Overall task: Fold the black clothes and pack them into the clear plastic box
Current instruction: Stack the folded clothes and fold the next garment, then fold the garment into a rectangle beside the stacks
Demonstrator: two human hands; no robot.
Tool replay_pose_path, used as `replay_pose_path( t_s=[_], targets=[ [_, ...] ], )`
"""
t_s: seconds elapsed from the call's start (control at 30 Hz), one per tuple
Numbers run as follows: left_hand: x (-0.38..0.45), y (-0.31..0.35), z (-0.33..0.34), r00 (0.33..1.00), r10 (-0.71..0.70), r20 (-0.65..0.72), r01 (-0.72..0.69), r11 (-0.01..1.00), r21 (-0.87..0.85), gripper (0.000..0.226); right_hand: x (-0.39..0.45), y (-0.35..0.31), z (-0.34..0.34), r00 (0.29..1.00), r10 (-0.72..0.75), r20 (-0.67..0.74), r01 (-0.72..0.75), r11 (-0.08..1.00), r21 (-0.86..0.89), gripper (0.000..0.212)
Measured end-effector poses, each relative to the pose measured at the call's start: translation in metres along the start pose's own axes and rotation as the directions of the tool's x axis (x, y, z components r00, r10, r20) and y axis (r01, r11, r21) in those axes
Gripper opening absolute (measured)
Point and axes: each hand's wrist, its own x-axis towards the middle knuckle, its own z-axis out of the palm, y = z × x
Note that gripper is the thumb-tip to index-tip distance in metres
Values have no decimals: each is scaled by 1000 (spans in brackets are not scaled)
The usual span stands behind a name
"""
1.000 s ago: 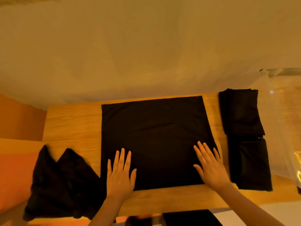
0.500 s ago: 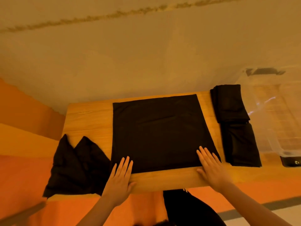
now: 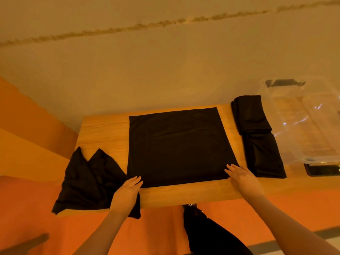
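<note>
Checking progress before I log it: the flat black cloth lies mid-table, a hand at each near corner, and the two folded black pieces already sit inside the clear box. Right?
Not quite. The head view shows the folded black pieces on the table, beside the clear box, not inside. The rest holds.

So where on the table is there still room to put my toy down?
Bare wood shows at the far left of the table, between the flat black cloth and the crumpled pile, and along the near edge between both hands. The right side is crowded: folded clothes beside the clear box.
</note>
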Motion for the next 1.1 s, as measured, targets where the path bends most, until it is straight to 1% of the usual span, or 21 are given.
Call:
replay_pose_path(
  t_s=[0.03,0.07,0.1,0.17,0.2,0.23,0.27,0.3,0.37,0.43,0.5,0.57,0.63,0.7,0.77,0.87,0.93,1.0,1.03,1.1],
  targets=[
    [0,-2,-2,1000,2,-12,-2,999,-38,60,1,2,0,998,-30,-56,30,1000,-3,60],
    [0,-2,-6,999,-9,-35,7,998,-65,56,0,5,-2,996,-41,-80,40,999,-10,62],
    [0,-1,-11,997,-33,-74,25,995,-100,49,1,7,0,991,-62,-117,62,998,-2,63],
    [4,1,-18,989,-85,-124,58,977,-207,31,3,10,0,992,-64,-112,65,998,6,62],
    [5,2,-23,985,-124,-120,85,954,-287,22,4,9,-4,991,-75,-108,77,997,14,56],
    [8,3,-28,980,-178,-89,134,921,-365,17,6,9,-8,993,-71,-92,79,994,80,46],
    [10,3,-33,970,-236,-49,193,881,-432,17,7,9,-15,997,-47,-61,56,986,155,36],
    [11,2,-40,962,-271,-23,227,844,-486,19,9,10,-20,1000,-10,-20,14,977,213,31],
    [17,-1,-57,949,-314,-33,242,790,-563,18,13,11,-37,995,97,1,-88,903,419,29],
    [25,-6,-82,933,-352,-76,236,758,-608,16,17,14,-62,984,175,-38,-127,831,541,27],
    [38,-12,-112,923,-363,-128,215,761,-612,16,26,20,-91,976,209,-67,-125,781,612,24],
    [53,-22,-147,928,-340,-150,193,785,-589,18,36,24,-127,978,193,-82,-96,760,643,21],
    [69,-34,-184,936,-316,-155,189,823,-535,21,46,29,-168,981,144,-132,-27,769,638,17],
    [83,-47,-222,938,-266,-223,138,874,-466,23,53,34,-210,971,130,-200,20,790,612,16],
    [91,-53,-257,923,-219,-316,71,905,-420,22,57,40,-247,954,150,-260,38,799,600,11],
    [93,-52,-297,864,-235,-446,50,920,-388,16,55,46,-286,936,150,-318,71,805,590,6],
    [91,-50,-315,798,-277,-535,52,917,-397,15,49,48,-304,939,138,-314,69,820,568,8],
    [88,-48,-328,739,-320,-592,53,905,-422,14,42,49,-319,946,116,-302,64,848,527,12],
    [86,-48,-334,718,-344,-605,56,895,-442,14,38,49,-326,939,129,-320,60,853,519,13],
    [82,-45,-347,685,-374,-626,37,875,-482,14,33,50,-338,883,179,-434,87,846,527,13]
  ],
)
